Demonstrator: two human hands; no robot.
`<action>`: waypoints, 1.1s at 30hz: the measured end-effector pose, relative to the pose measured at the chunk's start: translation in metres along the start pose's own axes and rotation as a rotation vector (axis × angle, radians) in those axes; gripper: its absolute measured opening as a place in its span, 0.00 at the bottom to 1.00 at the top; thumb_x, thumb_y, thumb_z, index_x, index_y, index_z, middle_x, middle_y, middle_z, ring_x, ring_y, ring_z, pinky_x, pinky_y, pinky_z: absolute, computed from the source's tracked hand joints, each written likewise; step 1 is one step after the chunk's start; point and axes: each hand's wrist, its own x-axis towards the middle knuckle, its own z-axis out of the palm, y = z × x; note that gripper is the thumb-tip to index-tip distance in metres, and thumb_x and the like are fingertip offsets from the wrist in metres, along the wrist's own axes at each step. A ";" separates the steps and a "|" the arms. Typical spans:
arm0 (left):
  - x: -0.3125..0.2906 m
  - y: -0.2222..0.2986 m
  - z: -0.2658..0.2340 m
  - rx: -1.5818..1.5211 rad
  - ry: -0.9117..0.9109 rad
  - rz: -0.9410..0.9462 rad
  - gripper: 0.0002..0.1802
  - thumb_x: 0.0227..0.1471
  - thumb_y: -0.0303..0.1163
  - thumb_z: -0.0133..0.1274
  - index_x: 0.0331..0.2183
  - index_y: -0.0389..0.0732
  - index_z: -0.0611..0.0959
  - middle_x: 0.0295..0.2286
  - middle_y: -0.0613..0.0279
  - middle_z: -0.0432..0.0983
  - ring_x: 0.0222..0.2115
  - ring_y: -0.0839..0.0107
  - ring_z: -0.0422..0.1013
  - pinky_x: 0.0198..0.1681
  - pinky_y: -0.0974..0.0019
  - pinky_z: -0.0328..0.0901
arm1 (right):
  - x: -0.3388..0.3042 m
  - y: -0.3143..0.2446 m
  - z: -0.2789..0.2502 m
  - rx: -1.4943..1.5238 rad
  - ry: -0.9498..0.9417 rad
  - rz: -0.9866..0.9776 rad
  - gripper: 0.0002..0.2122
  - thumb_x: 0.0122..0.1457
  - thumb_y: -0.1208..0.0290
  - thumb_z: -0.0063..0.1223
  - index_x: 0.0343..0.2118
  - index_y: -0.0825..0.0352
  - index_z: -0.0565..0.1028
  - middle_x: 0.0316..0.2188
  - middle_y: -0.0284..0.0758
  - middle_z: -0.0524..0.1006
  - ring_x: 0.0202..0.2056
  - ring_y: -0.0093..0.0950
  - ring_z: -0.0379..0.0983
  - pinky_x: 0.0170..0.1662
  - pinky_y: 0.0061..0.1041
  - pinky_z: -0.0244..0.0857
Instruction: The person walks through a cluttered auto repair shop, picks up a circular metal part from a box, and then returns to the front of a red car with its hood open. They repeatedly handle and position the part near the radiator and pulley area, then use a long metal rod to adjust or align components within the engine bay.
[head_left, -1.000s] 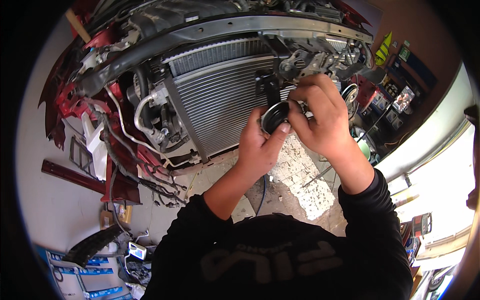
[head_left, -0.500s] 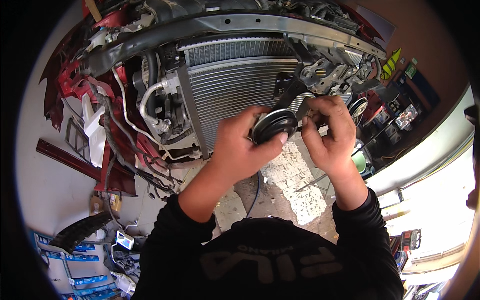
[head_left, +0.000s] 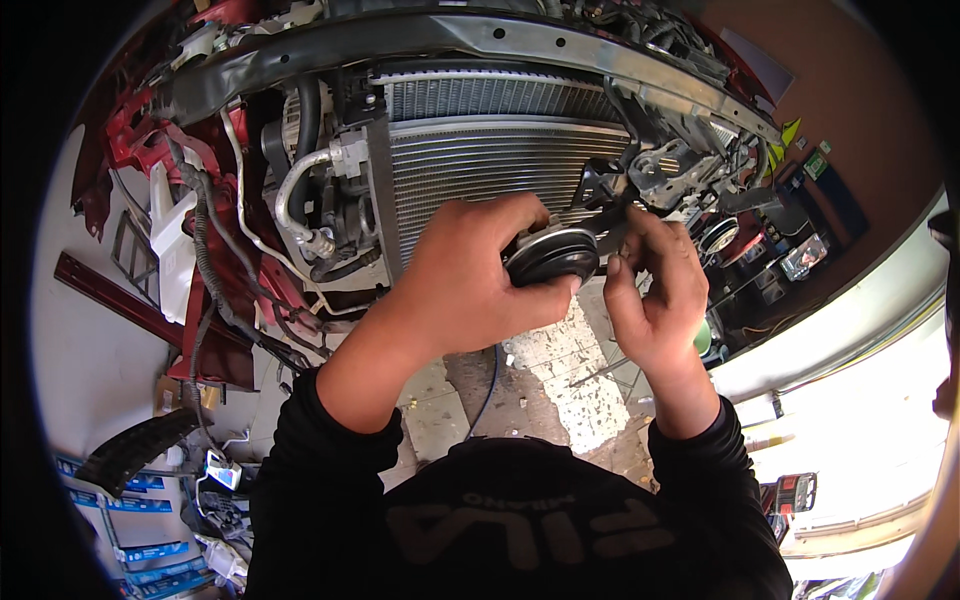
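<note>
While the left hand grips it by the rim, the disc sits just right of centre in the frame: round, black, stepped in rings, with a silvery edge along its top and one dark bracket rising behind it. The right hand is half-curled beside the bracket; whether it grips anything, I cannot tell. Counted: two hands, one held disc, one radiator at upper centre, one beam above that.

Round black disc, silver-rimmed, tilted, in left fingers
</note>
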 end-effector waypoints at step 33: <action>0.016 -0.013 -0.011 -0.028 0.097 0.170 0.23 0.48 0.35 0.71 0.41 0.34 0.80 0.26 0.53 0.83 0.24 0.60 0.83 0.28 0.62 0.75 | -0.015 0.003 0.015 0.000 -0.035 0.056 0.34 0.54 0.87 0.58 0.67 0.80 0.65 0.32 0.36 0.77 0.29 0.24 0.75 0.34 0.22 0.72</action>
